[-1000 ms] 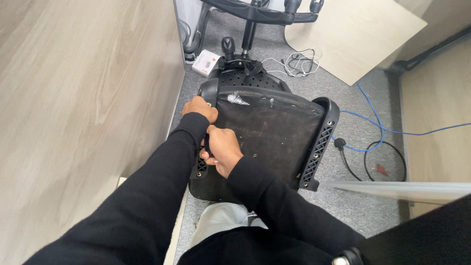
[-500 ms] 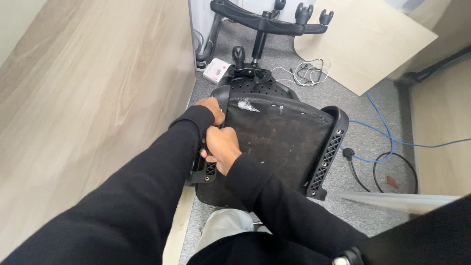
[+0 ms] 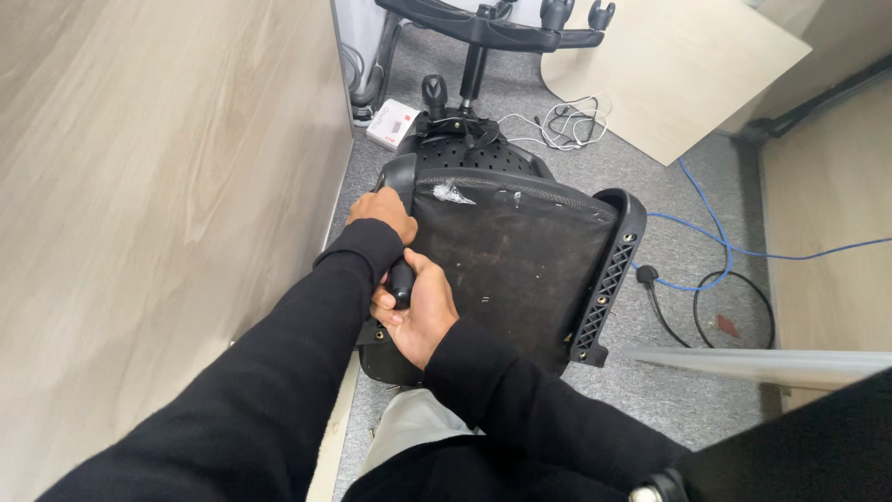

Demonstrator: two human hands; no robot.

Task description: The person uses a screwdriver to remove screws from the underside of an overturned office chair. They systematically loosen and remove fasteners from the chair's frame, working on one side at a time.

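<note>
On the grey carpet floor (image 3: 669, 390), centre frame: black chair seat (image 3: 506, 270) lying overturned, underside up, armrest bracket (image 3: 609, 279) at its 3 o'clock edge. Left hand (image 3: 383, 214) at the seat's 10 o'clock corner, fingers curled over the rim, clamped on it. Right hand (image 3: 416, 307) at 8 o'clock of the seat, fingers wrapped tight round a black handle (image 3: 401, 276) on the seat's left edge; can't tell what kind of part it is. Wood panel (image 3: 158, 214) just beside the seat at 9 o'clock. Chair base (image 3: 492, 28) at 12 o'clock, white cables (image 3: 562, 121) near it. Blue cable (image 3: 734, 246) and black cable (image 3: 706, 316) at 3 o'clock, apart from the seat.
</note>
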